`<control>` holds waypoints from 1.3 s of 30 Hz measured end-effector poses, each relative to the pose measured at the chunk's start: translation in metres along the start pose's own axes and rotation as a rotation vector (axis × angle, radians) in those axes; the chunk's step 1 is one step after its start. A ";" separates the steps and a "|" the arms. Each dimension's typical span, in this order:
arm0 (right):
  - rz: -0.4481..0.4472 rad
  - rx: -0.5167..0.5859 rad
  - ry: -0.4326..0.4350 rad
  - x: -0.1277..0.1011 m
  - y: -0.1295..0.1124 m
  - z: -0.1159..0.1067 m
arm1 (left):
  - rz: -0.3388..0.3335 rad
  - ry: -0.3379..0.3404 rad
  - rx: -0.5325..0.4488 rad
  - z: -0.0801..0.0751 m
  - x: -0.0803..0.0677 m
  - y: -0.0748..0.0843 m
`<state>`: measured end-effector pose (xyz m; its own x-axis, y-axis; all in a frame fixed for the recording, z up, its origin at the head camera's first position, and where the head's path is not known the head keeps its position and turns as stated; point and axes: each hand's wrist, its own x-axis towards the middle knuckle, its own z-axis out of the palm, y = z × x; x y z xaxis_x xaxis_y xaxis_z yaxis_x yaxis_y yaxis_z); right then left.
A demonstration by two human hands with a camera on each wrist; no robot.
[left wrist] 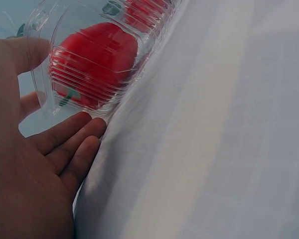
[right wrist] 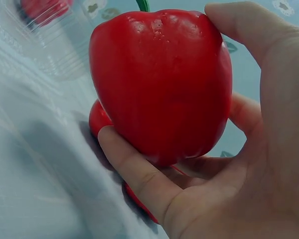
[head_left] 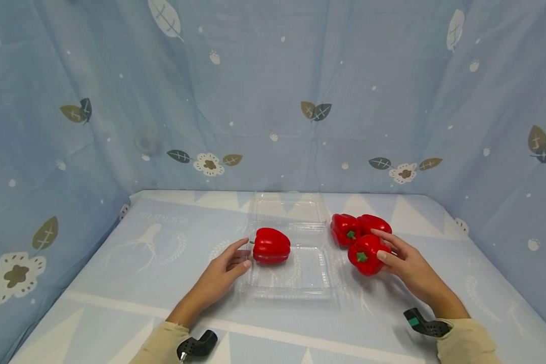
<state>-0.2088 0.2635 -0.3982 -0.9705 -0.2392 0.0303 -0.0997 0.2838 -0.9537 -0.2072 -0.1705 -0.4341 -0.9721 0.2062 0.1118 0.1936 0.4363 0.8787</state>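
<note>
My right hand [head_left: 407, 263] grips a red bell pepper [head_left: 366, 255], thumb on one side and fingers around the other. Its green stem points away from the palm in the right wrist view. Two other red bell peppers [head_left: 344, 229] sit just behind it, partly covered. My left hand [head_left: 225, 270] is at the left side of a clear plastic container [head_left: 311, 268], its fairly straight fingers touching the wall and rim. Inside the container's left part lies one red bell pepper [head_left: 271, 246] on its side, stem toward the left hand.
The container's clear lid [head_left: 287, 205] is folded back toward the rear of the table. A pale patterned cloth [head_left: 132, 283] covers the table. Behind it hangs a blue curtain [head_left: 273, 76] with leaf and flower prints.
</note>
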 end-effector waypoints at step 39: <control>-0.039 0.019 0.019 0.000 -0.005 0.006 | -0.001 -0.008 -0.017 0.000 0.000 -0.001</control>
<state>-0.2065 0.2562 -0.3950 -0.9699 -0.2323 0.0726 -0.1331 0.2569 -0.9572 -0.2077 -0.1711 -0.4348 -0.9712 0.2129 0.1073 0.1904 0.4217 0.8865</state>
